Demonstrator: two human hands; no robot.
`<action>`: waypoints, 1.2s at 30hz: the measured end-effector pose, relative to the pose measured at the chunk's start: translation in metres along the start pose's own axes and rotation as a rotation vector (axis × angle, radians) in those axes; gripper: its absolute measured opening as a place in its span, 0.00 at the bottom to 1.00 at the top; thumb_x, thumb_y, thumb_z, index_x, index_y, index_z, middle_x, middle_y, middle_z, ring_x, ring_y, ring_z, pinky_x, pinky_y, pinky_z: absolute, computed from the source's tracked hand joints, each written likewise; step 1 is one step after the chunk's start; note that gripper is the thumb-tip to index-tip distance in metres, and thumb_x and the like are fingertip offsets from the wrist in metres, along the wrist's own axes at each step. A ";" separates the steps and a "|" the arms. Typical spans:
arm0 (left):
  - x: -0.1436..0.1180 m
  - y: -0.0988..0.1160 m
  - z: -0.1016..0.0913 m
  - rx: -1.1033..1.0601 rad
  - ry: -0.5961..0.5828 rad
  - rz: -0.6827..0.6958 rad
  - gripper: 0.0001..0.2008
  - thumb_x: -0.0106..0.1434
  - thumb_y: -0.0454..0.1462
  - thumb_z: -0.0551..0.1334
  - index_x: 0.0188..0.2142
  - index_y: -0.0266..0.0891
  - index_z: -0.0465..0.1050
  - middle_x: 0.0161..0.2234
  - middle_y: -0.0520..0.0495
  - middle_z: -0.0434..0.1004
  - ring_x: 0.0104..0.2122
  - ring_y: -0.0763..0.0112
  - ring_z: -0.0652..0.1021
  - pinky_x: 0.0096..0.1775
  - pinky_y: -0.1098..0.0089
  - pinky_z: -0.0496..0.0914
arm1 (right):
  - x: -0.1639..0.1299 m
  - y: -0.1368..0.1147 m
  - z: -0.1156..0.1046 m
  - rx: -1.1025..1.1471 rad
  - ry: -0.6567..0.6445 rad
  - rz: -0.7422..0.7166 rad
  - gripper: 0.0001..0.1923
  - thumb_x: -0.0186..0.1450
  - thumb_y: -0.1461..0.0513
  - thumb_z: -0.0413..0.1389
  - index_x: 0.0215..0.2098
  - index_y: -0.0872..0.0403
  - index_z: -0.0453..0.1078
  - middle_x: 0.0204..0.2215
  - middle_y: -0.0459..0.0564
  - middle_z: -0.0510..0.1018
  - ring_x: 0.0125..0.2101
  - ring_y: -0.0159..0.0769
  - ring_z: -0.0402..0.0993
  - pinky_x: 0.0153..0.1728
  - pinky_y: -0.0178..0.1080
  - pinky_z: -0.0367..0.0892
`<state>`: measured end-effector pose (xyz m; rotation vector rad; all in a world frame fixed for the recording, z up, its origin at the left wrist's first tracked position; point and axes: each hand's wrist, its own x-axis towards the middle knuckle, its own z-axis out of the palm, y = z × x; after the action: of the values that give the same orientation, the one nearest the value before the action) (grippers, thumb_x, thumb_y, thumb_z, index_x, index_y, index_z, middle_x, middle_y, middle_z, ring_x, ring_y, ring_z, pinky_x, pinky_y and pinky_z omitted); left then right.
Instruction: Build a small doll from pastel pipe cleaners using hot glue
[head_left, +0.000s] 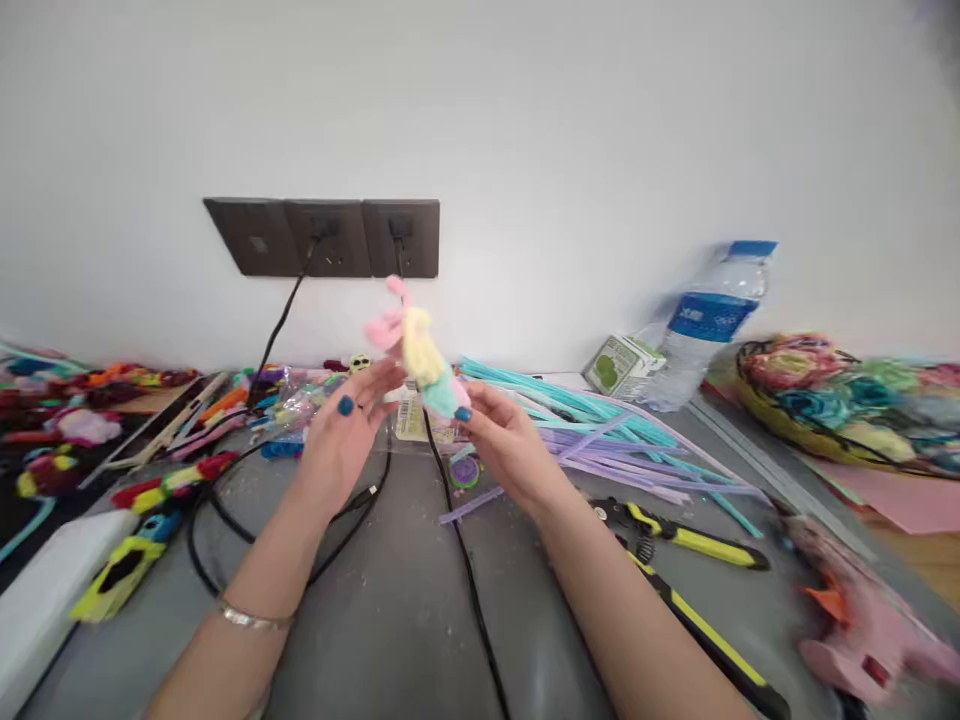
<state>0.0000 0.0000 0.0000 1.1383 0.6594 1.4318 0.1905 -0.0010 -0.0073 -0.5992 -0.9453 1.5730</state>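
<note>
Already you held the fuzzy pipe-cleaner figure [420, 355] aloft over the counter [405, 610], near its back edge: your left hand [349, 430] and right hand [506, 445] both pinched its teal base. Pink, yellow and teal sections looked twisted together; loose pipe cleaners [600, 430] lay unused toward the right edge.

Both hands [352, 430] [506, 445] raised together, fingers apparently pinched.

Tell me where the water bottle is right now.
In the head view, the water bottle stands at the back right of the grey table, leaning toward the white wall, just right of a small green-and-white carton and left of a heap of colourful craft pieces.
</note>
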 end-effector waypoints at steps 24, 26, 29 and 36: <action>0.011 0.004 -0.007 -0.108 0.525 0.122 0.18 0.46 0.44 0.78 0.23 0.39 0.72 0.30 0.51 0.79 0.33 0.74 0.77 0.35 0.75 0.70 | 0.003 -0.005 -0.014 0.423 0.077 0.219 0.11 0.55 0.58 0.70 0.33 0.50 0.74 0.32 0.43 0.80 0.28 0.30 0.69 0.31 0.34 0.67; 0.008 0.001 -0.003 -0.011 0.457 0.139 0.23 0.52 0.49 0.74 0.18 0.38 0.66 0.28 0.49 0.77 0.33 0.72 0.76 0.35 0.73 0.70 | 0.002 -0.003 -0.014 0.395 0.049 0.259 0.13 0.53 0.58 0.71 0.32 0.50 0.74 0.34 0.43 0.81 0.29 0.30 0.70 0.31 0.34 0.67; 0.004 -0.005 0.004 0.099 0.381 0.063 0.22 0.55 0.49 0.71 0.20 0.38 0.66 0.30 0.48 0.78 0.34 0.71 0.76 0.33 0.73 0.70 | 0.001 -0.001 -0.013 0.359 0.000 0.303 0.13 0.52 0.58 0.71 0.31 0.51 0.73 0.37 0.45 0.82 0.30 0.30 0.71 0.32 0.34 0.67; -0.002 -0.013 0.007 0.232 0.179 -0.027 0.19 0.59 0.46 0.70 0.47 0.44 0.75 0.53 0.42 0.77 0.50 0.61 0.77 0.44 0.67 0.73 | -0.002 0.001 -0.006 0.214 -0.025 0.305 0.14 0.52 0.56 0.73 0.30 0.52 0.75 0.34 0.47 0.82 0.29 0.28 0.69 0.32 0.33 0.64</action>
<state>0.0118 -0.0004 -0.0088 1.1817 0.9842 1.4725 0.1955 -0.0012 -0.0120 -0.5926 -0.7140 1.9293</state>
